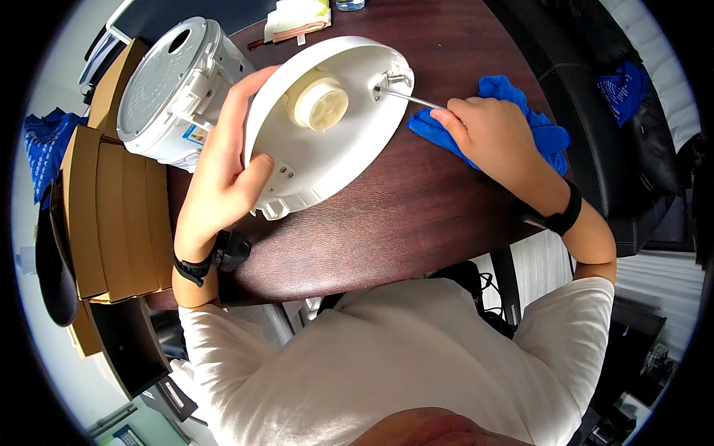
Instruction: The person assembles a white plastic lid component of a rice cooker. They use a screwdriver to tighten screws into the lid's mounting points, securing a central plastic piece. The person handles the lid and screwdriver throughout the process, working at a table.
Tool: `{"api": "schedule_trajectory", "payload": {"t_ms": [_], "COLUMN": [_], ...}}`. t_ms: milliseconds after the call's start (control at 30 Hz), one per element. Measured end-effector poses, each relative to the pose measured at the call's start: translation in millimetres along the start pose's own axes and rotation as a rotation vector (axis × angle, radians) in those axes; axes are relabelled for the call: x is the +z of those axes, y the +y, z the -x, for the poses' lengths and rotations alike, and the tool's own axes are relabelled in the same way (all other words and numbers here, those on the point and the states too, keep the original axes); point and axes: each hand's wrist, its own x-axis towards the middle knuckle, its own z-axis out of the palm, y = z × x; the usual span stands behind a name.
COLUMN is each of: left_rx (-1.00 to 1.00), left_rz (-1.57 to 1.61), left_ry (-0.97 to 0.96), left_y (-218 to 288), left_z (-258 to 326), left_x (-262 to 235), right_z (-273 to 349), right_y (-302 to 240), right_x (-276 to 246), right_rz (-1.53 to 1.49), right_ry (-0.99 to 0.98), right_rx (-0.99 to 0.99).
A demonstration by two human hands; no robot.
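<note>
My left hand [227,167] is closed on the left rim of a white plastic appliance cover [349,160], thumb on the inner side and fingers behind. The cover is tilted up over the table, its hollow inside facing me. A cream round cap [325,105] sticks out inside it. My right hand [494,130] grips a screwdriver whose thin metal shaft [409,97] points left. Its handle is hidden in my fist. The shaft's end is at a small metal bracket [396,79] near the cover's right end; contact cannot be made out exactly. A blue cloth [539,130] lies beneath and behind my right hand.
A white appliance body [186,97] with a grey vented face lies on its side at the left. Cardboard boxes [119,223] stand at the table's left edge. A folded light cloth [297,20] is at the back of the dark table [357,245]. Black seating [573,97] borders the right.
</note>
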Motion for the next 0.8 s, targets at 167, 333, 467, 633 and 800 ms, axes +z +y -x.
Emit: {"api": "schedule_trajectory", "payload": {"t_ms": [167,333,467,633,800], "left_rx": [0.019,0.014,0.02,0.033,0.037], "left_rz": [-0.001,-0.008,-0.045,-0.052,-0.039], "left_ry": [-0.011,-0.008,-0.021,-0.029,-0.027], "left_y": [-0.8,0.1,-0.3,-0.5,1.4], "left_z": [-0.2,-0.7,0.4,0.7,0.6], "left_x": [-1.1,-0.9,-2.1,-2.6,-0.9], "right_z": [3.1,6.0,5.1,5.3,6.4], "right_y": [-4.1,-2.7,-2.1,-4.2,-6.3], "right_x": [-2.8,-0.4,0.1,-0.4,-4.0], "right_rz": [-0.013,-0.047,-0.042,0.008,0.167], "right_ry": [-0.031,-0.038,-0.033,-0.039,-0.008], "right_rx": [0.017,0.051,0.048,0.051,-0.015]}}
